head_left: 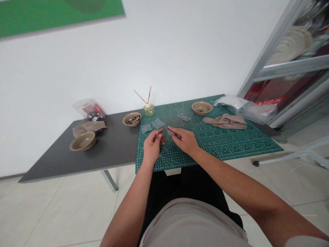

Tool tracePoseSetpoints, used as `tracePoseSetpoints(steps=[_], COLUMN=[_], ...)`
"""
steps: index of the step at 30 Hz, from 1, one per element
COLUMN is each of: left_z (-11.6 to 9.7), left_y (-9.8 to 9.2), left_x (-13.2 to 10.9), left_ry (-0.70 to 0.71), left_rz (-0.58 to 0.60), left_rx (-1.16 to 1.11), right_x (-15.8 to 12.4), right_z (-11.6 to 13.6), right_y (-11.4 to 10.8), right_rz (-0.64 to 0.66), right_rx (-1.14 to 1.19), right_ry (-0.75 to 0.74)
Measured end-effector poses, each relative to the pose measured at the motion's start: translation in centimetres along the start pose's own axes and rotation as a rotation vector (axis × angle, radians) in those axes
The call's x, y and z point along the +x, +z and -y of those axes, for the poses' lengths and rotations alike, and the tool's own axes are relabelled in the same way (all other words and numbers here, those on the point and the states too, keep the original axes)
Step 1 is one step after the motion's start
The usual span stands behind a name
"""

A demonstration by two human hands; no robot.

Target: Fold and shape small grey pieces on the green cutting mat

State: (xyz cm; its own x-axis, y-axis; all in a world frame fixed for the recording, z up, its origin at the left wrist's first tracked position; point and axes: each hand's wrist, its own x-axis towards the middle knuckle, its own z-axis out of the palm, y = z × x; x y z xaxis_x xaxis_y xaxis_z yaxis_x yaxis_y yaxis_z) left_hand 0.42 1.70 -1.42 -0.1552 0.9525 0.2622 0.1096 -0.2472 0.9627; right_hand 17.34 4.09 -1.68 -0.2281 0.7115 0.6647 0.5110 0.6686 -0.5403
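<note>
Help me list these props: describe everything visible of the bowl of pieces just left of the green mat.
The bowl is round, shallow and tan-brown; it could be ceramic or plastic. It stands upright on the dark tabletop, close to the left edge of the green mat; whether they touch is unclear. Inside lie dark and paler pieces, too small to identify. Neither the left hand nor the right hand touches it.

No text is legible; white marks on the red strip are blurred.
</note>
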Motion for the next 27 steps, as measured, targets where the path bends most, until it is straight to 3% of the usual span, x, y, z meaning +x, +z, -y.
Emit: tracePoseSetpoints(steps=[5,11,17,27], left_z=[-0.33,0.40,-0.27,-0.59], left_y=[0.10,0.34,0.16,-0.04], left_x=[-0.04,-0.03,-0.22,-0.03], left_ry=[0.023,0.018,0.006,-0.046], left_rz=[0.039,0.047,0.025,0.090], left_rx=[0.134,-0.018,0.177,0.223], right_x=[-0.05,0.05,0.13,0.70], right_z=[0.00,0.17,0.17,0.00], right_y=[0.04,0.04,0.06,-0.28], right_rz=[0.009,0.055,0.145,0.200], right_rx=[0.009,0.035,0.043,0.185], right_ry=[-0.037,-0.057,-0.065,0.086])
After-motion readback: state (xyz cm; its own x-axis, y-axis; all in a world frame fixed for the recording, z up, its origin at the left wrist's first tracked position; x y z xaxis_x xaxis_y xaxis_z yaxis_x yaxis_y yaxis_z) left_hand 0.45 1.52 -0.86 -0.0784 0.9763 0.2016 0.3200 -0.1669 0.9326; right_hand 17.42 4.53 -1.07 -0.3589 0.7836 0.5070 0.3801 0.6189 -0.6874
